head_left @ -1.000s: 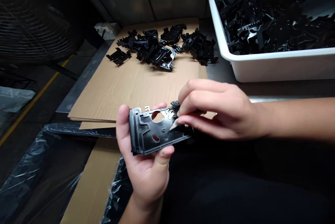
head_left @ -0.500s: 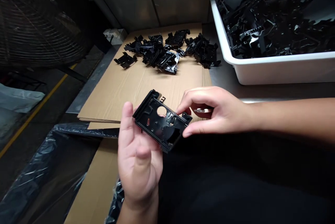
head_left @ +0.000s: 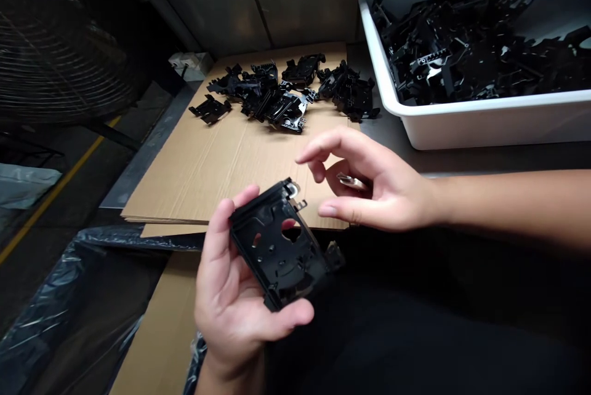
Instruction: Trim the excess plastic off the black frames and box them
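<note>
Grips a black plastic frame (head_left: 281, 253) in the left hand (head_left: 235, 303), thumb clamped under the lower edge and fingers wrapped behind the far side. Holds it tilted in the air, just in front of the near edge of a cardboard sheet (head_left: 217, 161) on the tabletop (head_left: 406, 143). Cups a small metal piece (head_left: 353, 181) loosely in the right hand (head_left: 378, 192), index finger and thumb spread, near the frame's upper corner but apart from it. Faces a scattered pile of black parts (head_left: 286, 93) at the sheet's far end. Sits beside a white tub (head_left: 462, 121) at right, heaped with more black mouldings (head_left: 480, 44). Shares the left side with a black plastic bag (head_left: 69, 296) and a wire fan guard (head_left: 50, 56).
</note>
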Demonstrator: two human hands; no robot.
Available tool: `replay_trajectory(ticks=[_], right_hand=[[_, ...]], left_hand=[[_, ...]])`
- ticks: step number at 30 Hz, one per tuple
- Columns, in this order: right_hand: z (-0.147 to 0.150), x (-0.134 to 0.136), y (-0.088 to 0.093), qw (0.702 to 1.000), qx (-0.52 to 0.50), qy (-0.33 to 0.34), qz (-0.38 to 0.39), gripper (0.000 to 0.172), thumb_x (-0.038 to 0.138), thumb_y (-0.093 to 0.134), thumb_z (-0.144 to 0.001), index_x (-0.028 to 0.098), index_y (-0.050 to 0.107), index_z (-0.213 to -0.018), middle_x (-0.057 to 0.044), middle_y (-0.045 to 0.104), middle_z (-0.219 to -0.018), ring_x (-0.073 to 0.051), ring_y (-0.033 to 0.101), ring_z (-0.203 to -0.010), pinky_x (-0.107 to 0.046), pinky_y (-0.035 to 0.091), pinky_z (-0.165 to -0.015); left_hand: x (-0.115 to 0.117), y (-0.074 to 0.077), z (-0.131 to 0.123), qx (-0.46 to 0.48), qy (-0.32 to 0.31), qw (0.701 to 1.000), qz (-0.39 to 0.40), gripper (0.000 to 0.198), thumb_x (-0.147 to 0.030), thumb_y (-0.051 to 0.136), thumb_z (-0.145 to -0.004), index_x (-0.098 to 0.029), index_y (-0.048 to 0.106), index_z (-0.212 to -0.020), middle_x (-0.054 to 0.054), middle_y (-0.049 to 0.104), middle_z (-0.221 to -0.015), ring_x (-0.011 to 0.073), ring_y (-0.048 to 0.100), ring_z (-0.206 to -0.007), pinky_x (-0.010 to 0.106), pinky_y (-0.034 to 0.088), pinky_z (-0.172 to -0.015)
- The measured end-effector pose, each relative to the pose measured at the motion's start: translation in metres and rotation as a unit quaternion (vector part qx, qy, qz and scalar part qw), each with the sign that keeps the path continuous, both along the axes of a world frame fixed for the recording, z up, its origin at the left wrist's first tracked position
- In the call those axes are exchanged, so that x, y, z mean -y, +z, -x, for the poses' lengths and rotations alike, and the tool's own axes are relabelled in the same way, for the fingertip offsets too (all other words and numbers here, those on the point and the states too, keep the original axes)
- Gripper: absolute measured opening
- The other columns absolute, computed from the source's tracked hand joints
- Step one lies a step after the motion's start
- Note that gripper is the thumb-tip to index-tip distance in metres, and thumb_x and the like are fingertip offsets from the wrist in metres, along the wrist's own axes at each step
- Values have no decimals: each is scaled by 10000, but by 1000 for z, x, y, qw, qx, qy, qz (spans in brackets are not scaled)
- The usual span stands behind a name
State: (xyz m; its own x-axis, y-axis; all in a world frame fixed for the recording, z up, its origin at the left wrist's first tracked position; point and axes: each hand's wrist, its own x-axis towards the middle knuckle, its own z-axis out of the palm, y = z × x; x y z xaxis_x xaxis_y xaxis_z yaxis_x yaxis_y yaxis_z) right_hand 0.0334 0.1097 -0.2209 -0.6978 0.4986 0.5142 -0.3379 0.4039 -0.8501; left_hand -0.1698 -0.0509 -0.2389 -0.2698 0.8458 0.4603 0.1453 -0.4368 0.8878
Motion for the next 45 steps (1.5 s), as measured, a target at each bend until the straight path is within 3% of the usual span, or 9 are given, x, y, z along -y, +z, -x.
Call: replay_trajectory(ticks=[5, 9, 14, 21, 27, 32, 37, 40, 45], right_hand=[[4, -1, -3, 995, -21, 89, -36, 427, 256, 779, -1030, 149, 643, -1420, -55, 629, -1172, -62, 557, -825, -123, 432, -551], [7, 1, -4, 998, -39, 46, -31, 415, 238, 807, -1011, 119, 653, -1378, -61, 645, -1143, -97, 607, -956, -110, 412, -544], [4, 5, -8, 996, -59, -1, -72, 380, 295, 819, -1019, 93, 695, -1316, -46, 666, -1067, -63, 562, -799, -147, 446, -583], [5, 8, -10, 987, -51, 10, -149, 353, 247, 908, -936, 61, 769, -1202, -72, 724, -962, -110, 626, -840, -199, 498, -644], [5, 8, -7, 994, -61, -19, -94, 334, 305, 943, -899, 80, 790, -1093, -44, 714, -891, -93, 611, -763, -177, 464, -562], [3, 12, -2, 999, -14, -32, 2, 280, 286, 937, -903, 89, 783, -1029, -27, 721, -876, -84, 617, -707, -201, 511, -599], [1, 16, 4, 997, 2, -38, 68, 217, 228, 931, -894, 103, 776, -980, -23, 733, -868, -96, 650, -728, -210, 536, -631], [2, 16, 4, 996, -2, -29, 86, 185, 188, 917, -890, 107, 767, -963, -21, 738, -876, -95, 650, -724, -217, 544, -644], [3, 18, 4, 995, -6, -23, 100, 188, 183, 923, -877, 113, 762, -942, -14, 725, -857, -99, 641, -722, -228, 529, -639]], left_hand=[[0, -2, 0, -4, -44, 999, -6, 1097, -340, 1087, -644, -270, 601, -1625, 112, 642, -1627, 312, 673, -1452, 350, 587, -1189], [-1, -2, -1, 5, -28, 1000, -5, 1088, -322, 1093, -631, -281, 617, -1609, 103, 657, -1600, 281, 744, -1329, 322, 656, -1085], [0, -2, -1, 36, 45, 998, 5, 1112, -411, 1095, -609, -285, 620, -1606, 154, 624, -1621, 270, 810, -1108, 372, 715, -960], [1, 0, -5, 76, 57, 993, 76, 1091, -534, 1021, -717, -298, 540, -1667, 119, 729, -1473, 328, 743, -1318, 379, 656, -1085], [0, 6, -11, 159, -2, 975, 156, 925, -656, 899, -825, -306, 568, -1614, 127, 689, -1528, 421, 650, -1441, 591, 532, -1246], [-3, 17, -20, 279, -34, 934, 218, 724, -646, 797, -922, -276, 628, -1521, 146, 693, -1506, 408, 657, -1414, 597, 574, -1179], [-9, 24, -26, 294, -80, 926, 224, 459, -714, 787, -899, -279, 774, -1046, 85, 790, -1217, 376, 642, -1411, 568, 567, -1175], [-9, 25, -28, 301, -83, 925, 217, 507, -709, 773, -915, -248, 671, -729, 57, 786, -1004, 348, 646, -1401, 541, 545, -1200], [-8, 22, -30, 321, -79, 918, 220, 584, -701, 788, -903, -214, 615, -632, 51, 765, -1334, 354, 616, -1442, 543, 512, -1229]])
